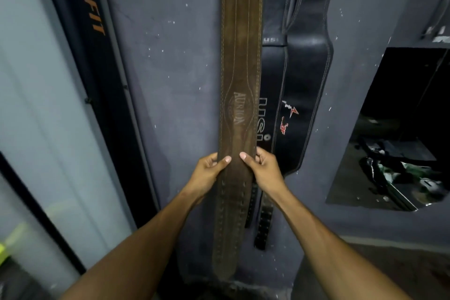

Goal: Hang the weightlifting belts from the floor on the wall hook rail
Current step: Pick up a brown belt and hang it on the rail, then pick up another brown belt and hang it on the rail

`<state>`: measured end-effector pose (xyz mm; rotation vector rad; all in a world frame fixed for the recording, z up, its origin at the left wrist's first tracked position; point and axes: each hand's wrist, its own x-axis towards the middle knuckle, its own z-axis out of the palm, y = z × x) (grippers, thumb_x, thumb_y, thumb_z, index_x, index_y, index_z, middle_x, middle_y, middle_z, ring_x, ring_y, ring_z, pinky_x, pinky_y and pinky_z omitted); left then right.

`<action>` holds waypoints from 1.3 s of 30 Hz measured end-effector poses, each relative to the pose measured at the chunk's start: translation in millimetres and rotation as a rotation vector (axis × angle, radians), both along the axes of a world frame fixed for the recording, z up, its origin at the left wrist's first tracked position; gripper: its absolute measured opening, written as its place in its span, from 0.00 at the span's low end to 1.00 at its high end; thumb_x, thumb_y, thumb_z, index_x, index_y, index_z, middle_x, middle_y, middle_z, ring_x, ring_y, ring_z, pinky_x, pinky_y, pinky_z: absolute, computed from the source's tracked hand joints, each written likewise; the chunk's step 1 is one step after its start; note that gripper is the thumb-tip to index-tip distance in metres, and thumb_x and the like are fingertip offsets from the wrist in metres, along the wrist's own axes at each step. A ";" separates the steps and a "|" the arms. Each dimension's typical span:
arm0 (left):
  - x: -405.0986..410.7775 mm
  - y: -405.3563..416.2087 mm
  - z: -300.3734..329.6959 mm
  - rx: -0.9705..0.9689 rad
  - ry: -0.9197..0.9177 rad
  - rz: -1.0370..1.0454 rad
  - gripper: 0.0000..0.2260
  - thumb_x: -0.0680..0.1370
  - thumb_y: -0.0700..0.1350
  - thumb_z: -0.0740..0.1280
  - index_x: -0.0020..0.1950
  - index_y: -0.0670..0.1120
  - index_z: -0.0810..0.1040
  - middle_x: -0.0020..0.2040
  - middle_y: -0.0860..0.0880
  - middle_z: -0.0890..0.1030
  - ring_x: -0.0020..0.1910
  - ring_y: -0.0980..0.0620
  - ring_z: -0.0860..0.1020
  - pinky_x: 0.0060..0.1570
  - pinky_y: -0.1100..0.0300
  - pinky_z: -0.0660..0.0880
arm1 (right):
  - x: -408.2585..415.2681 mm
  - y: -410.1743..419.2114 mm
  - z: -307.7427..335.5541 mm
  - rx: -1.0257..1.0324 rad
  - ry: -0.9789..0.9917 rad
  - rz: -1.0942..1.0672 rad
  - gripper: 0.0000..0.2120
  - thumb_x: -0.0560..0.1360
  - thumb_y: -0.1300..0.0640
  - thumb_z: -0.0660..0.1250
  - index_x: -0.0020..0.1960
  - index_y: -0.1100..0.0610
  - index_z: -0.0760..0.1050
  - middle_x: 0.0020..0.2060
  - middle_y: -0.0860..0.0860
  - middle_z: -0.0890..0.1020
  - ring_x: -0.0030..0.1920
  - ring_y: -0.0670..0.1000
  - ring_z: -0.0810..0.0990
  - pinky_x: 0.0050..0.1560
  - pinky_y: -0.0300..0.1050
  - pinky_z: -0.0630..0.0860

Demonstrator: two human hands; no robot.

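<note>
Head view: a person's two bare hands hold a brown suede weightlifting belt [239, 61] that hangs flat against a grey-blue wall [175, 61] down the centre of the frame, its top running out past the upper edge. The left hand [209, 169] grips the belt's left edge and the right hand [264, 168] its right edge, each with the thumb laid across the front and the fingers curled behind. Just above the thumbs, the stamped name "AURION" reads sideways inside a stitched oval. Below the hands the belt narrows to a rounded tongue punched with two rows of holes, ending near the bottom of the frame.

Just right of it, partly overlapped, hangs a black leather belt [304, 85] with "USI" in white lettering, a smaller "USI" tab higher up and red-and-white marks too small to read. Its studded strap [264, 221] dangles lower down.

At upper left, a dark vertical panel [90, 31] carries orange letters ending in "FIT". Bare wall lies open between that panel and the brown belt. At right, a dark recess [399, 129] cuts into the wall, with blurred clutter inside.
</note>
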<state>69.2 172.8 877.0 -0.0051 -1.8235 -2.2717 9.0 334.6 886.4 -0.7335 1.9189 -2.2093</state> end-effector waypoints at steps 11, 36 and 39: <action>48.9 23.3 -55.3 -0.126 -0.094 0.084 0.14 0.81 0.42 0.69 0.66 0.42 0.78 0.61 0.45 0.85 0.61 0.49 0.83 0.59 0.57 0.80 | 58.2 24.0 -49.8 0.134 -0.089 -0.012 0.15 0.80 0.65 0.70 0.66 0.61 0.77 0.53 0.49 0.86 0.51 0.40 0.86 0.54 0.38 0.82; 129.5 -27.5 -416.2 -0.252 -0.912 0.033 0.07 0.81 0.43 0.67 0.54 0.43 0.83 0.52 0.37 0.85 0.39 0.63 0.80 0.42 0.72 0.75 | 86.9 5.6 -429.2 0.774 -0.738 -0.102 0.16 0.77 0.45 0.73 0.60 0.51 0.76 0.56 0.53 0.85 0.55 0.54 0.86 0.64 0.58 0.80; 112.1 -38.7 -475.7 -0.359 -1.050 0.037 0.13 0.82 0.47 0.67 0.59 0.39 0.82 0.48 0.42 0.83 0.39 0.57 0.78 0.30 0.76 0.70 | 73.8 -4.9 -484.0 0.803 -0.768 -0.085 0.17 0.77 0.45 0.73 0.61 0.53 0.78 0.56 0.51 0.84 0.53 0.53 0.87 0.62 0.57 0.80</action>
